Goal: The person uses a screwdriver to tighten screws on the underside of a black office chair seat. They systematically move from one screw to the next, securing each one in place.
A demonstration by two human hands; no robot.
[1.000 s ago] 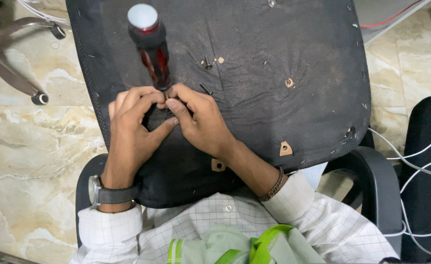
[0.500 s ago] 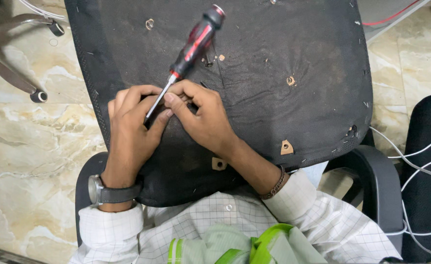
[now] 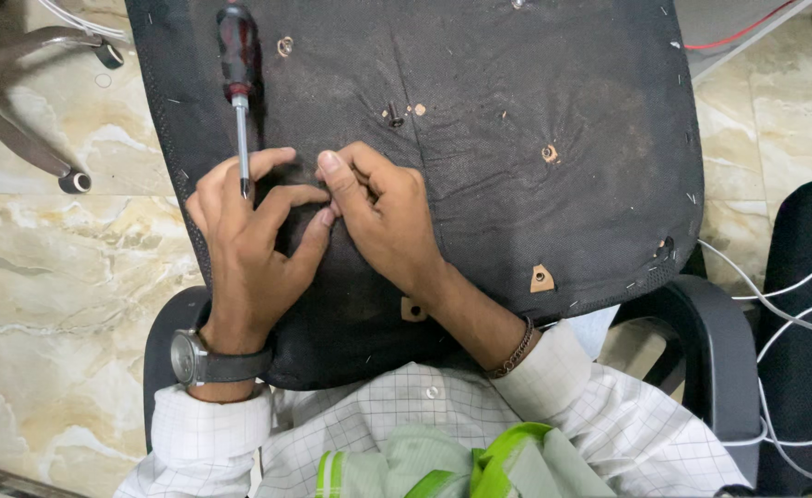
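Screwdriver (image 3: 238, 88): dark red-black handle, thin steel shaft

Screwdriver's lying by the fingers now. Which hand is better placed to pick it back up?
Probably the left hand. The screwdriver lies on the upturned chair seat with its shaft tip on the left fingers. The right hand sits farther from it, fingertips pinched at a spot on the fabric.

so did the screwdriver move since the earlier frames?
Yes. The screwdriver has swung left: its handle, earlier over the seat underside's middle, now lies along the left edge of the seat underside, tip at the left hand.
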